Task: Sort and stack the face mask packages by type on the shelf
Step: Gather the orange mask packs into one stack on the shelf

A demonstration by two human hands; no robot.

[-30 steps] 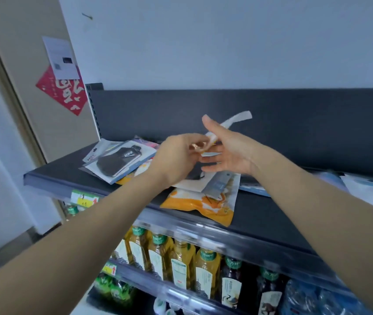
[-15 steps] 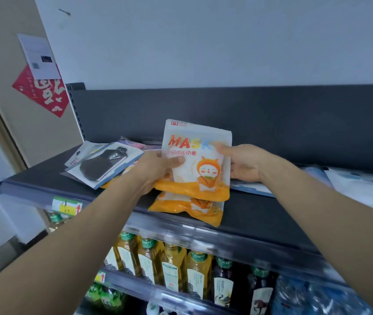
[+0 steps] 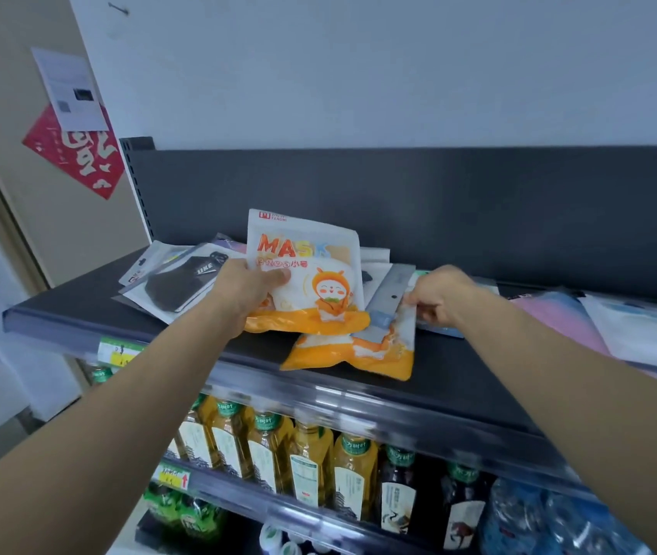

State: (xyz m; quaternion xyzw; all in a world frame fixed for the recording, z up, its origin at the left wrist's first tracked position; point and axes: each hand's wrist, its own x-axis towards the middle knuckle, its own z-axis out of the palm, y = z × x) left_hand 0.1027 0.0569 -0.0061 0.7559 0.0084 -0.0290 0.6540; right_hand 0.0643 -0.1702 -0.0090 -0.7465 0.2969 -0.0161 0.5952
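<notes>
Left hand is gripping a white-and-orange plastic mask package printed "MASK" with a cartoon figure. The thumb is lying across the front face and the other fingers are hiding behind it. This package is standing nearly upright, leaning slightly. Its orange bottom edge is sitting at the level of the packets beneath, but contact is not resolvable.

Right hand is curling its fingers and pinching at the upper right edge of a second white-and-orange mask package. That one is lying flat below and between the two hands, near the front lip. A grey-blue strip-shaped packet is lying across it, just left of the right fingertips. Cannot tell whether the pinch is taking in this strip as well.

Just left of the left hand, clear flat packets holding black masks are lying overlapped. Right of the right hand, pink-and-blue flat packets and white flat packets are lying loosely overlapped.

All of it is sitting on the dark grey metal shelf, whose dark back panel is rising beyond both hands. Under the forearms, yellow drink bottles with green caps are standing in a row, with dark bottles and clear blue water bottles to their right. Far up and left of the left hand, a red diamond paper and a white printed notice are hanging on the beige wall.
</notes>
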